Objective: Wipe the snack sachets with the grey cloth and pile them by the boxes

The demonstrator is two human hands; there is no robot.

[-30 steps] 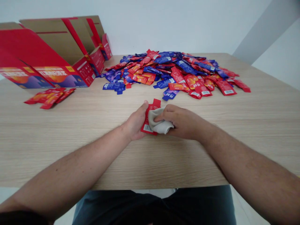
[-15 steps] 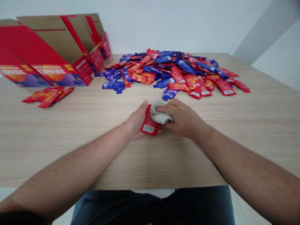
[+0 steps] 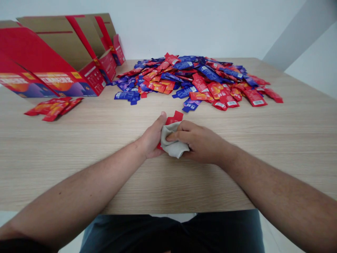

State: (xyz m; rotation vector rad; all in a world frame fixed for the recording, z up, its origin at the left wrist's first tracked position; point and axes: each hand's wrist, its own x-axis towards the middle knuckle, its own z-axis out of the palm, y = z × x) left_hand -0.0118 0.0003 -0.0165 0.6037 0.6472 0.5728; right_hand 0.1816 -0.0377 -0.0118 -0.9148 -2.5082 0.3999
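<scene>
My left hand point(image 3: 154, 137) holds a red sachet point(image 3: 176, 117) above the near part of the table, thumb along its left edge. Most of the sachet's face is hidden; its notched top end and a bit of its lower left corner show. A crumpled light grey cloth point(image 3: 174, 149) lies pressed over the sachet, gripped by my right hand point(image 3: 198, 141) with the fingers pushed into its folds. Beyond my hands lies a wide heap of red and blue sachets point(image 3: 200, 88). The closest one to my hands is a blue sachet point(image 3: 191, 105) at the heap's front edge.
Open red cardboard boxes point(image 3: 91, 79) with brown insides stand at the back left. In front of them lies a small pile of red-orange sachets point(image 3: 55, 107). The wooden table point(image 3: 105, 140) meets a white wall behind the heap; its front edge runs just before my lap.
My right hand moved the cloth up to the sachet's top, uncovering the barcode, then back down over its middle and lower part. My left hand has kept its hold, almost still.
</scene>
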